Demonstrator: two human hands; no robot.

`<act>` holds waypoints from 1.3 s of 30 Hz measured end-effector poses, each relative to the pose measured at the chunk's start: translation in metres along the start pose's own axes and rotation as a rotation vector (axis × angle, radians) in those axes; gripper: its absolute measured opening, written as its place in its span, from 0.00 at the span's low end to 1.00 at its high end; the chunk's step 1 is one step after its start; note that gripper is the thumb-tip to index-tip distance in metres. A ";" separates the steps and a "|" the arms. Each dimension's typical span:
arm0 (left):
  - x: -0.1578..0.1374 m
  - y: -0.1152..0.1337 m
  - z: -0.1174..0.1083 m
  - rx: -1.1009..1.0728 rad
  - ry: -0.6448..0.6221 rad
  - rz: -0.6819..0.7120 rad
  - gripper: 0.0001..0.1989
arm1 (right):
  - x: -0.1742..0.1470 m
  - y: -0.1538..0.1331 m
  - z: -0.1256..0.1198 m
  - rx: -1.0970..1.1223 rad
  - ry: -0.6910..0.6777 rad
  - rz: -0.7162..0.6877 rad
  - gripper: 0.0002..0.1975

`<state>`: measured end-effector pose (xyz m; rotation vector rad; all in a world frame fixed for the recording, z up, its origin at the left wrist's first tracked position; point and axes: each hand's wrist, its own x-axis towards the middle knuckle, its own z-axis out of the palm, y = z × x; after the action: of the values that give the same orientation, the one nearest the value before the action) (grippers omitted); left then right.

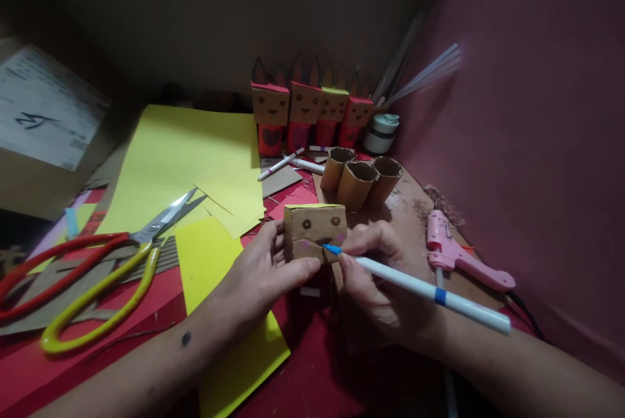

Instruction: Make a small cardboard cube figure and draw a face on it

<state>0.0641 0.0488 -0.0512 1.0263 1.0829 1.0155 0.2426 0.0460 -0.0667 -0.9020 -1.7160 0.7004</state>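
Observation:
My left hand (273, 268) grips a small cardboard box (319, 219) by its left side and lower edge, thumb across the front. Two round eyes, pinkish cheek patches and a dark mark at the mouth show on its face; yellow lines its top edge. Between the fingertips of my right hand (374, 268) is a white felt-tip marker (400, 275) with a blue tip and blue band. That tip meets the box face, or nearly so, by the mouth. Behind the box stand three brown cardboard tubes (358, 187), upright and close together.
Large red-and-yellow-handled scissors (146, 242) lie at left on yellow paper (195, 144) and cardboard scraps. Several box-headed figures (270, 105) line the back, near a lidded jar (381, 133). A pink glue gun (463, 258) lies at right. Loose markers (280, 164) lie mid-table.

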 end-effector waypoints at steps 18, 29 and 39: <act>0.004 -0.004 -0.005 -0.003 -0.039 -0.031 0.28 | 0.002 -0.003 0.001 -0.014 -0.001 0.021 0.06; 0.004 -0.006 -0.006 -0.003 -0.064 -0.040 0.28 | 0.003 -0.006 -0.001 -0.126 -0.002 0.021 0.05; 0.002 -0.004 -0.004 0.018 -0.030 -0.060 0.25 | 0.003 -0.006 -0.002 -0.093 -0.022 0.043 0.07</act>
<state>0.0615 0.0504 -0.0564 1.0150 1.0942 0.9411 0.2429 0.0452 -0.0600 -1.0013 -1.7654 0.6648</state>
